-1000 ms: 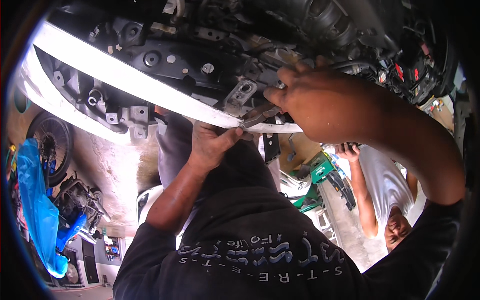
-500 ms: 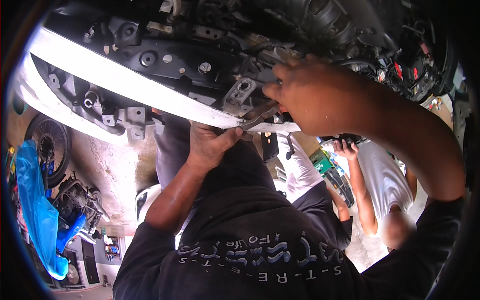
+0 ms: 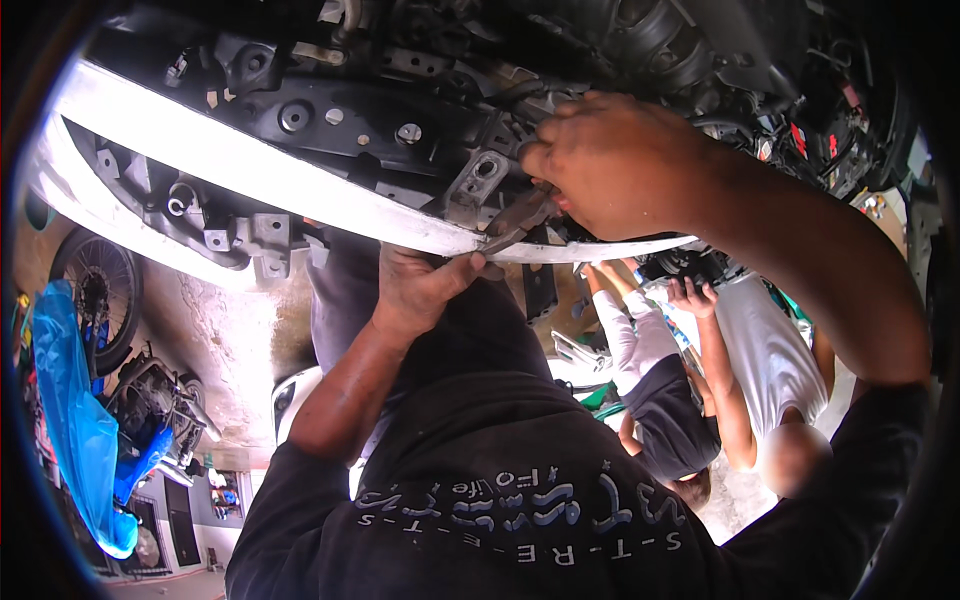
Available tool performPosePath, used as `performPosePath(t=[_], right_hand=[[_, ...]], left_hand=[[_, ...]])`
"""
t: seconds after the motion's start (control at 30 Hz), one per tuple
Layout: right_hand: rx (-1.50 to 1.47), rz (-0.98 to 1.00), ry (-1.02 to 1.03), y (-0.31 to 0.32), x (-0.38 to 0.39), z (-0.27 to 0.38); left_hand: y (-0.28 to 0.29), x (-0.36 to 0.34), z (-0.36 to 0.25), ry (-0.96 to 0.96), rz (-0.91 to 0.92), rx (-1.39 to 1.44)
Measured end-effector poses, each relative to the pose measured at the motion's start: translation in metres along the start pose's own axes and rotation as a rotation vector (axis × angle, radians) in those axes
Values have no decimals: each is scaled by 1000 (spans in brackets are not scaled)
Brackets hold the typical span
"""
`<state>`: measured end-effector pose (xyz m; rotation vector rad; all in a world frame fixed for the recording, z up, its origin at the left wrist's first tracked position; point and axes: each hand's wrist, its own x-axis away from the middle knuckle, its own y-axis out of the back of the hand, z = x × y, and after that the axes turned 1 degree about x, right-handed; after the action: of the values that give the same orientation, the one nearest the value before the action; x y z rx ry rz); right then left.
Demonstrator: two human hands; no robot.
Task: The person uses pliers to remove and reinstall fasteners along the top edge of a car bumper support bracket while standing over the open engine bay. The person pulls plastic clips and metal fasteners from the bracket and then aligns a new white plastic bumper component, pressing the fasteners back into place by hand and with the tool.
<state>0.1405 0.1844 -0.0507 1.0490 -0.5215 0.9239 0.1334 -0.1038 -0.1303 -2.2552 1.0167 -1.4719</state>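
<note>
My right hand [image 3: 615,165] is wrapped round the handles of dark metal pliers [image 3: 518,222], with a bit of red showing by the fingers. Their jaws reach down to the edge of a long, curved white strip [image 3: 260,165] on the front of an opened-up vehicle. My left hand [image 3: 425,288] grips the strip's lower edge from below, thumb up beside the jaw tips. What its fingers press against is hidden. Just above the pliers sits a metal bracket [image 3: 478,180] with an oval hole.
A black perforated panel [image 3: 350,125] and engine parts [image 3: 650,45] lie behind the strip. A motorcycle [image 3: 155,410] and blue plastic sheet [image 3: 75,400] stand at left. At right are a person in white [image 3: 765,345] and another in dark clothing [image 3: 665,425].
My right hand and the plier handles have risen slightly, uncovering more of the strip's right end. My left hand stays in place. The person in dark clothing has shifted right and down in view.
</note>
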Motion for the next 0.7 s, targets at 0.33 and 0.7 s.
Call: performPosePath(t=[0.33,0.7], right_hand=[[-21,166,-47,15,-10,-1],[130,-259,-92,-2,22,2]], left_hand=[[-2,1,-4,59,-19,22],[1,-3,-1,12,19,-4]])
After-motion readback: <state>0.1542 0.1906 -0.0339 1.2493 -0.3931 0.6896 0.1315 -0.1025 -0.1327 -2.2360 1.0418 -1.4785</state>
